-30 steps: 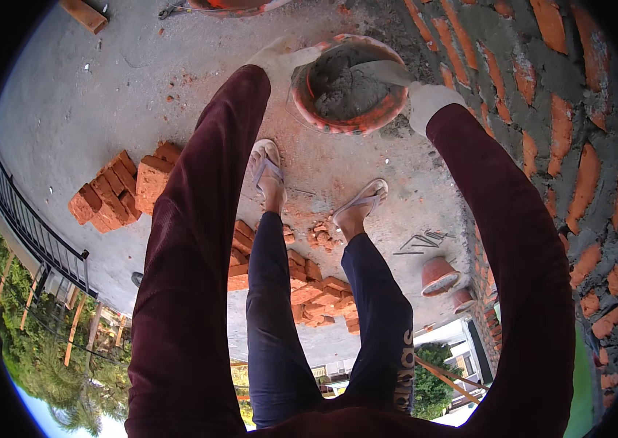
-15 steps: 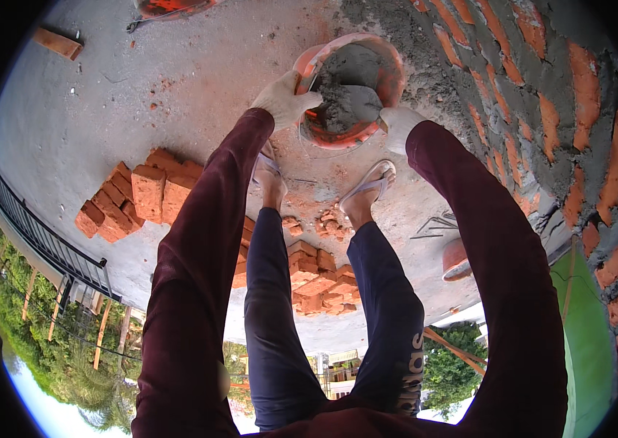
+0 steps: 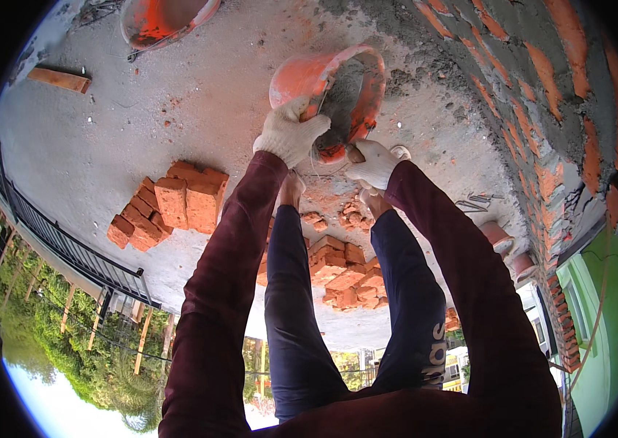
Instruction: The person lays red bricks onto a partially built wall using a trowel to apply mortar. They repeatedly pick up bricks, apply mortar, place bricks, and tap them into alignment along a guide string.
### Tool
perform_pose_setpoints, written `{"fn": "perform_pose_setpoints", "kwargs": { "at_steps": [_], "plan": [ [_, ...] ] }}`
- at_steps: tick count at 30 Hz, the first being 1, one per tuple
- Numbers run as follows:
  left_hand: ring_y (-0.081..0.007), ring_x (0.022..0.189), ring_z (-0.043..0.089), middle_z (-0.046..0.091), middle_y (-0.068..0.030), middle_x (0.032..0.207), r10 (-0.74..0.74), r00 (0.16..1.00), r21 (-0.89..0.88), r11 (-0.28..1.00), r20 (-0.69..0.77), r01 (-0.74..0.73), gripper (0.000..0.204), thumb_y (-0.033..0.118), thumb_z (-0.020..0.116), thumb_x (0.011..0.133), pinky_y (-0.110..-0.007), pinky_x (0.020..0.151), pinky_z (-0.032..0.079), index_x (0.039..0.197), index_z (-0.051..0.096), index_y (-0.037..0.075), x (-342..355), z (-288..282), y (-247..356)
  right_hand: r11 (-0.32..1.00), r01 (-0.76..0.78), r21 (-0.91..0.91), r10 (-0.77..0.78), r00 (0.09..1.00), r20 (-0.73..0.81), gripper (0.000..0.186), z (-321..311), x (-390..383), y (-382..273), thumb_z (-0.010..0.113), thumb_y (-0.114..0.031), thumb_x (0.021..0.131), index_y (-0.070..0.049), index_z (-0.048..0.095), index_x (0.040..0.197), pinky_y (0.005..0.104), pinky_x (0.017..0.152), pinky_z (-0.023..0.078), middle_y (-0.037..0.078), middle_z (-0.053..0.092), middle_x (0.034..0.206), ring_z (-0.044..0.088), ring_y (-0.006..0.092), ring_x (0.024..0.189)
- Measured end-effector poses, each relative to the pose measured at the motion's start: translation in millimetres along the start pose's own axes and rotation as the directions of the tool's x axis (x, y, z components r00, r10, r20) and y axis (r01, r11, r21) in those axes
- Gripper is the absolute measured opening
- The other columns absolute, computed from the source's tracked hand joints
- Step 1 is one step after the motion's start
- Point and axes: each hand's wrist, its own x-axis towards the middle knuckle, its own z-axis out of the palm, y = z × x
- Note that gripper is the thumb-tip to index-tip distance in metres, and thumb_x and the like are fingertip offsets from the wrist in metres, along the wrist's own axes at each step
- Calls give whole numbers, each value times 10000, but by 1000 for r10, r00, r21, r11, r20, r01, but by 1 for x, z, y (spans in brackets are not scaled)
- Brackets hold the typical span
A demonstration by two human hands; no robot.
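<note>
An orange bucket (image 3: 298,77) leans on its side with its mouth turned to the right, and grey mortar (image 3: 343,102) shows inside. My left hand (image 3: 291,135), in a pale knitted glove, grips the near-left part of its rim, thumb stretched toward the opening. Just below the near rim is my right hand (image 3: 376,162), gloved too, closed round a trowel by its wooden handle (image 3: 355,155). The trowel's blade cannot be told apart from the mortar. My feet in flip-flops stand close behind the bucket.
A second orange tub (image 3: 167,22) sits at the far left, near a wooden piece (image 3: 59,79). Red bricks (image 3: 192,197) are stacked on the left, with more bricks (image 3: 342,266) between my legs. Along the right rises a brick wall (image 3: 542,80) smeared with mortar. A black railing (image 3: 68,233) edges the floor.
The bucket has been tipped further onto its side and shifted slightly left. My right hand has moved left and nearer. The trowel blade, plain inside the bucket earlier, no longer shows clearly.
</note>
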Motion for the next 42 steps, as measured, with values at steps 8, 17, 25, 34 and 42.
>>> {"fn": "perform_pose_setpoints", "kwargs": {
  "at_steps": [8, 17, 25, 34, 42],
  "plan": [
    [-35, 684, 597, 687, 30, 794, -32, 991, -331, 944, -133, -14, 86, 76, 780, 891, -221, 606, 481, 915, 700, 59, -178, -71, 84, 994, 109, 4, -108, 974, 200, 288, 46, -163, -87, 699, -71, 855, -90, 412, 837, 300, 336, 380, -10, 427, 642, 475, 116, 372],
    [-96, 632, 647, 673, 8, 781, -38, 992, -612, 790, -119, -43, 118, 17, 713, 886, -273, 568, 562, 888, 631, 102, -401, -132, 225, 936, 247, -249, -233, 969, 87, 244, 100, -446, -216, 708, -182, 836, -32, 550, 946, 306, 405, 446, 35, 533, 594, 553, 140, 455],
    [-114, 588, 630, 670, 16, 788, 241, 969, -537, 813, -45, -227, 126, 20, 717, 856, -276, 517, 525, 917, 668, 119, -454, -139, 337, 743, 533, -405, -596, 802, -38, 273, 117, -645, -281, 732, -163, 825, -11, 622, 1023, 332, 501, 488, 70, 636, 847, 596, 139, 556],
    [-113, 746, 646, 700, 4, 874, 336, 934, -512, 784, -125, -351, 140, -8, 706, 854, -282, 720, 530, 936, 659, 95, -420, -142, 386, 796, 496, -346, -566, 813, -138, 325, 54, -873, -386, 728, -57, 852, 89, 580, 1102, 286, 400, 473, 81, 620, 676, 588, 137, 472],
    [-190, 736, 692, 711, -47, 931, 192, 968, -581, 775, -160, -250, 178, -14, 692, 834, -357, 651, 611, 972, 647, 90, -379, -159, 369, 704, 383, -598, -692, 557, -459, 277, 30, -961, -487, 656, -11, 795, 76, 539, 1032, 284, 297, 452, 36, 558, 600, 537, 137, 356]
  ]
}}
